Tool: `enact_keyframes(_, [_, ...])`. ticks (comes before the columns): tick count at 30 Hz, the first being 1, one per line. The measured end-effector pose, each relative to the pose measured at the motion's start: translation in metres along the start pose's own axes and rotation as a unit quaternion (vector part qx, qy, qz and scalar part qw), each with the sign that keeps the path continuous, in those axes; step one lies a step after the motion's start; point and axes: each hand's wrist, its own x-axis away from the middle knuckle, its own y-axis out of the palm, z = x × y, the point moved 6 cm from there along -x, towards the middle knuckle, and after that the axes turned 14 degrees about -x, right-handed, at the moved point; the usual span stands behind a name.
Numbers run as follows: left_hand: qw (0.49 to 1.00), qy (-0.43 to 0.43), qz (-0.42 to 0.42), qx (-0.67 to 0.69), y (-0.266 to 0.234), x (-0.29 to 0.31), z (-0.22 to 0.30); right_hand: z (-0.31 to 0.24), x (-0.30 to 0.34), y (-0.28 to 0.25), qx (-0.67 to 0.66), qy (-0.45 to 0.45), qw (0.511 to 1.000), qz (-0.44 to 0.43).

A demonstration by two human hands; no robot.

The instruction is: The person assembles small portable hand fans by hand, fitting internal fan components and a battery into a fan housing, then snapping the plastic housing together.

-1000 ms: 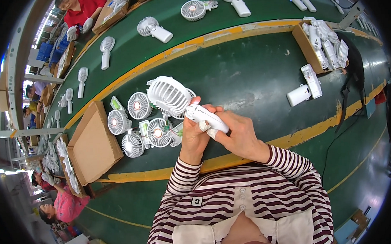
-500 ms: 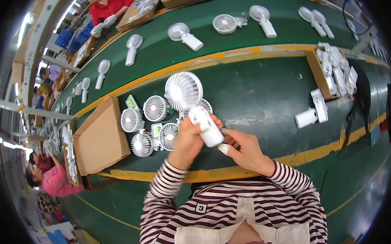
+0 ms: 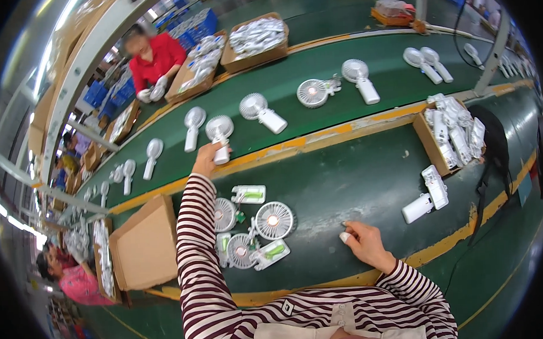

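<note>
Stretched out to the far left, my left hand grips the handle of a white handheld fan, whose round head points away from me over the green conveyor. My right hand rests low over the workbench, fingers curled together, with white covers on fingertips; whatever is in them, if anything, cannot be made out. Between my arms lie several opened fans, among them a round fan head and an opened handle shell with a green part inside.
Several white fans, one of them a fan, lie along the conveyor. At right stand a carton of white handle parts and two loose white shells. An empty-looking cardboard box sits left. A co-worker in red works across the conveyor.
My left hand has carried the fan from in front of me forward and left to the conveyor. The right hand has let go of its side and stayed over the bench. The view has shifted.
</note>
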Motion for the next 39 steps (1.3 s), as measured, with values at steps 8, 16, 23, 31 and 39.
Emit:
enact_keyframes(8, [0.828, 0.296, 0.161, -0.449, 0.112, -0.034, 0.132, 0.001, -0.011, 0.005, 0.047, -0.079, 0.996, 0.008])
enact_keyframes(16, [0.687, 0.375, 0.034, -0.622, 0.344, -0.025, 0.166, 0.003, -0.016, -0.001, 0.03, -0.083, 0.996, 0.009])
enact_keyframes(23, [0.891, 0.205, -0.012, -0.404, 0.322, -0.009, 0.147, -0.001, -0.004, -0.002, -0.008, -0.072, 0.997, -0.017])
enact_keyframes(31, [0.959, -0.044, -0.278, 0.018, 0.288, 0.194, 0.064, -0.016, -0.003, -0.039, -0.01, -0.106, 0.985, 0.137])
enact_keyframes(39, [0.898, -0.159, -0.283, 0.298, 0.287, 0.327, -0.045, -0.048, 0.028, -0.007, 0.093, -0.199, 0.975, -0.008])
